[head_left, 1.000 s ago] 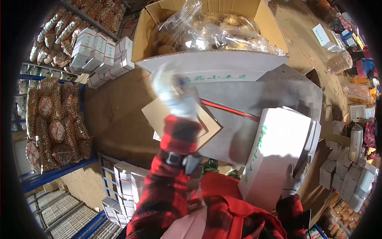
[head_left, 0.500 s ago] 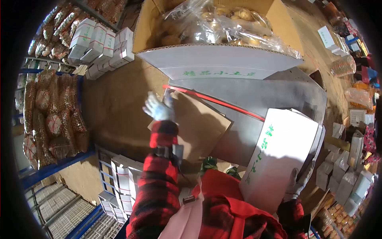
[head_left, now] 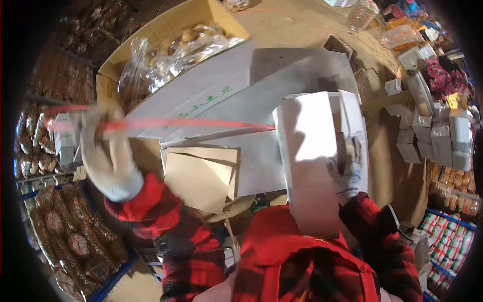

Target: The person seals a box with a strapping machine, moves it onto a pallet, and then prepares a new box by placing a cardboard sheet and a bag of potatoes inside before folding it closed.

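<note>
My left hand (head_left: pixel 111 161), in a pale work glove and smeared by motion, is raised at the left with its fingers closed around a red strap (head_left: pixel 186 122). The strap stretches across to the left side of a white carton (head_left: pixel 309 146) standing on a grey metal table (head_left: pixel 261 166). Green printing shows faintly on the carton's left side. My gloved right hand (head_left: pixel 348 168) grips the carton's right side, by a side panel. Brown cardboard sheets (head_left: pixel 198 176) lie on the table between my hands.
A large open carton (head_left: pixel 193 93) with potatoes (head_left: pixel 188 38) and clear plastic stands at the table's far left. Netted sacks (head_left: pixel 75 236) fill a blue rack at the left. Small boxes (head_left: pixel 440 136) are stacked at the right.
My left hand has taken hold of the red strap and pulled its end up and left. The view has turned right. My right hand stays at the white carton's side.
</note>
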A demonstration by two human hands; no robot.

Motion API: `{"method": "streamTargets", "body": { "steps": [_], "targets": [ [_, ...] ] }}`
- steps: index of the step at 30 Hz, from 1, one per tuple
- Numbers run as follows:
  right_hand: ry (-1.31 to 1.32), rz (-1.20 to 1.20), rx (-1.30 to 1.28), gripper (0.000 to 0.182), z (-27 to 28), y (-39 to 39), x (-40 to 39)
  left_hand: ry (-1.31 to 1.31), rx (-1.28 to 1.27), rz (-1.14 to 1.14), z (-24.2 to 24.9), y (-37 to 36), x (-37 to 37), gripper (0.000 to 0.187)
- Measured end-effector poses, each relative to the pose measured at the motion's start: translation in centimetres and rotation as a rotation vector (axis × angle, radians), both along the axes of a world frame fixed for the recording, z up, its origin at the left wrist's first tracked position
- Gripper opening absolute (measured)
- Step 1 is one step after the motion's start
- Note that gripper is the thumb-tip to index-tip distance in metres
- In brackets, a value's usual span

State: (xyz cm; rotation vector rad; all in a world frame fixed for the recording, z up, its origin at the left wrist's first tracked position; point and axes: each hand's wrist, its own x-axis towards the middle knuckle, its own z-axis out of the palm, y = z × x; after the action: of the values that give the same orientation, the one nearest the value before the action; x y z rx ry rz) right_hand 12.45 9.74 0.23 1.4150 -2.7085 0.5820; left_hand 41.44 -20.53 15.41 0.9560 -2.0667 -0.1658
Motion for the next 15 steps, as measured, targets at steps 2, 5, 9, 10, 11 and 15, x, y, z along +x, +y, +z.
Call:
{"method": "streamTargets", "body": {
  "steps": [2, 5, 9, 10, 11, 15],
  "targets": [
    [0.010, -0.035, -0.023, 0.081, -0.4, 0.2, -0.1, 0.171, 0.135, -0.302, 1.2, 3.9, -9.8, 0.022],
    [0.127, -0.121, 0.012, 0.074, -0.8, 0.6, -0.7, 1.186, 1.577, -1.174, -2.6, 14.8, -29.5, 0.019],
    [-0.192, -0.111, -0.289, 0.060, -0.6, 1.1, -4.3, 1.360, 2.046, -1.024, -13.0, 28.5, -47.5, 0.016],
    [-0.315, -0.118, -0.381, 0.057, -0.7, 1.3, -5.6, 1.344, 2.006, -0.933, -14.9, 29.7, -49.0, 0.015],
    [-0.440, -0.130, -0.451, 0.053, -0.9, 1.2, -7.0, 1.266, 1.878, -0.771, -15.7, 30.3, -49.2, 0.017],
    [-0.878, -0.131, -0.581, 0.040, -1.7, -0.5, -11.6, 1.164, 1.677, -0.895, -12.2, 28.0, -46.5, 0.018]
  ]
}}
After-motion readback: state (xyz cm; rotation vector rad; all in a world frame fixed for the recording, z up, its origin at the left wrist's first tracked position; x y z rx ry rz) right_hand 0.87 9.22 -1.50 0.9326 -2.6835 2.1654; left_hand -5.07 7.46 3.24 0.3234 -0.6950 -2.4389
